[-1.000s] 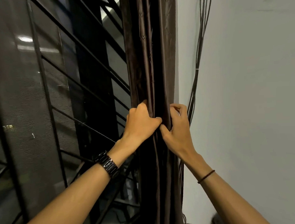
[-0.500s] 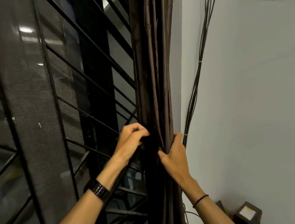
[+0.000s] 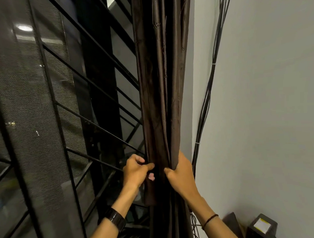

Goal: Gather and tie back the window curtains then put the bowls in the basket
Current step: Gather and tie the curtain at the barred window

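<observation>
Gathering step: left hand (image 3: 137, 171) pinches the curtain (image 3: 162, 100) edge, right hand (image 3: 180, 173) grips its folds. Next, I judge, wrap a tie.

The curtain (image 3: 160, 82) you hold is brown cloth with a satin sheen; the window bars (image 3: 52, 91) look matt black metal, your watch band (image 3: 116, 218) glossy, the wall (image 3: 269, 105) smooth.
</observation>
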A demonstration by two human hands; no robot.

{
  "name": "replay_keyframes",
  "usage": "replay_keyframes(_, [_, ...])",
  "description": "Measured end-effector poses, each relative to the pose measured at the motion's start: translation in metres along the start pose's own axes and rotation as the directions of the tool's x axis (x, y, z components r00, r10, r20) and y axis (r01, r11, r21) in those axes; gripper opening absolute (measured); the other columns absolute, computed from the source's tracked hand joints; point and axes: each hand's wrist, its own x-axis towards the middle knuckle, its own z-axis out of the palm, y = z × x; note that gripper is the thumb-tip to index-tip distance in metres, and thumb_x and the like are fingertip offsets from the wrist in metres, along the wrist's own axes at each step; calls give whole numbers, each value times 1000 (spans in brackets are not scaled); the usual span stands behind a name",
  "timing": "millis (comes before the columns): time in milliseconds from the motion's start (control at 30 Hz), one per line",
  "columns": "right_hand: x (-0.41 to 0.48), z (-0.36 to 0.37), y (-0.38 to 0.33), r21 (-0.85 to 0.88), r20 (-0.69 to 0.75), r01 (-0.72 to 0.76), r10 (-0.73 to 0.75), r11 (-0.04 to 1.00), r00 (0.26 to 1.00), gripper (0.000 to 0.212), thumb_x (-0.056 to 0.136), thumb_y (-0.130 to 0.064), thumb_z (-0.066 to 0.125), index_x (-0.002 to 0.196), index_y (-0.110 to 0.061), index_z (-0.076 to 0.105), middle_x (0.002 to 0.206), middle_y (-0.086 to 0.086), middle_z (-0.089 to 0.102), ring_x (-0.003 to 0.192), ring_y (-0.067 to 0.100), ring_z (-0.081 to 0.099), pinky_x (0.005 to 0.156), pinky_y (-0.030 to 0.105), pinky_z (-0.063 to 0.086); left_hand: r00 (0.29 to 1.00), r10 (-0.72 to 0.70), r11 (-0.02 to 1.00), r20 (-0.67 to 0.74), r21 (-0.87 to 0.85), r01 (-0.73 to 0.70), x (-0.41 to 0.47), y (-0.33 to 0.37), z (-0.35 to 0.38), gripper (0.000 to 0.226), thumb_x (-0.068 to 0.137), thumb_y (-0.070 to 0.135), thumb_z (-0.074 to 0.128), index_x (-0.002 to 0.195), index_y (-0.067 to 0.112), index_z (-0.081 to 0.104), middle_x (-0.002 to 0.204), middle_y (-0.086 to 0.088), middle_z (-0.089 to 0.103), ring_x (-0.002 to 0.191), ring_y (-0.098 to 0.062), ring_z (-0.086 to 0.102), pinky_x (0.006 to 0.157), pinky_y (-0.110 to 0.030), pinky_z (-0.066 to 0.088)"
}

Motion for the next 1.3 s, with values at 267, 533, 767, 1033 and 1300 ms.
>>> replay_keyframes(267, [-19, 37, 12, -249, 21, 88, -86, 964, 996, 57, 80, -12, 50, 137, -18, 52, 112, -2, 52, 96, 14, 57, 84, 24, 51, 936, 141, 756, 321, -646, 108, -39, 14, 15, 46, 95, 42, 65, 124, 7, 70, 116, -17, 77, 110, -27, 74, 97, -40, 55])
replay_keyframes(533, [-6, 4, 37, 275, 454, -4, -126, 961, 882, 53, 64, -10, 58, 115, -8, 74, 104, 2, 64, 100, 11, 60, 84, 30, 49, 980, 162, 987, -112, 4, -163, -27, 12, 28, 35, 88, 22, 80, 115, 9, 62, 118, -13, 69, 104, -22, 68, 90, -34, 56])
replay_keyframes(767, [68, -23, 69, 443, 148, -440, 420, 781, 895, 36, 102, -11, 45, 106, -26, 78, 113, 3, 76, 117, 33, 64, 94, 44, 56, 987, 162, 982, -2, 96, -161, -5, 11, 26, 29, 92, 19, 75, 112, 14, 54, 123, -8, 60, 103, -21, 62, 88, -31, 53])
replay_keyframes(1033, [70, -19, 65, 297, 627, -729, 449, 617, 636, 43, 96, -23, 64, 134, -2, 61, 128, 21, 67, 122, 36, 63, 105, 48, 51, 936, 270, 960, 226, 5, -279, 10, 14, 21, 47, 87, 1, 78, 132, 11, 65, 115, 4, 69, 109, -13, 67, 83, -12, 51])
replay_keyframes(1300, [72, -34, 64, -233, 504, -344, 415, 910, 757, 32, 101, -13, 51, 82, 10, 64, 75, 14, 53, 68, 24, 45, 68, 38, 38, 967, 237, 941, 96, 223, -252, 19, 10, 11, 45, 84, 29, 82, 119, 8, 62, 125, -5, 63, 111, -22, 66, 92, -31, 55])
